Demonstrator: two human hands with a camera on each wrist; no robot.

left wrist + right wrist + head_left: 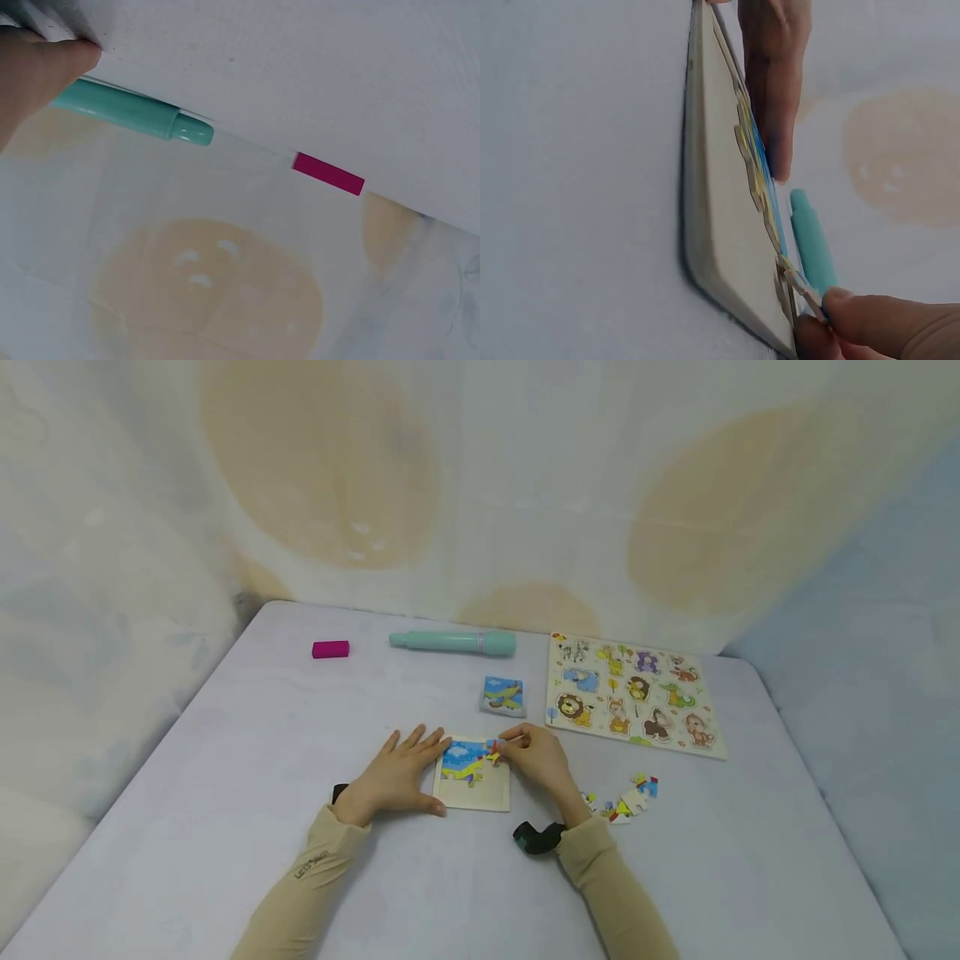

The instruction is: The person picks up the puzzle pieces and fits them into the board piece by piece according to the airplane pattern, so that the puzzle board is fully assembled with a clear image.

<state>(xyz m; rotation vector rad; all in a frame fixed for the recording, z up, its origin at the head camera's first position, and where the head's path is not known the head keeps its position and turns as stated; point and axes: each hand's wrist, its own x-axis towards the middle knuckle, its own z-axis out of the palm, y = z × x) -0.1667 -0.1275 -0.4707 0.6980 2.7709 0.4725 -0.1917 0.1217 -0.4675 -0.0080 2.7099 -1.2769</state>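
A small wooden puzzle tray (487, 797) lies on the table, its upper part filled with joined blue and yellow jigsaw pieces (462, 758). My left hand (397, 777) rests spread at the tray's left side, fingertips at its edge. With thumb and finger, my right hand (536, 760) pinches a jigsaw piece (494, 749) with red and blue on it at the tray's upper right corner. In the right wrist view that piece (804, 291) is tilted, one end raised off the tray. Loose jigsaw pieces (633, 800) lie right of my right wrist.
Behind the tray sits a small square airplane picture (503, 696). A teal tube (452, 642) and a magenta block (331, 649) lie farther back. An animal puzzle board (636, 693) stands at the right. Fabric walls (480, 485) rise behind the table.
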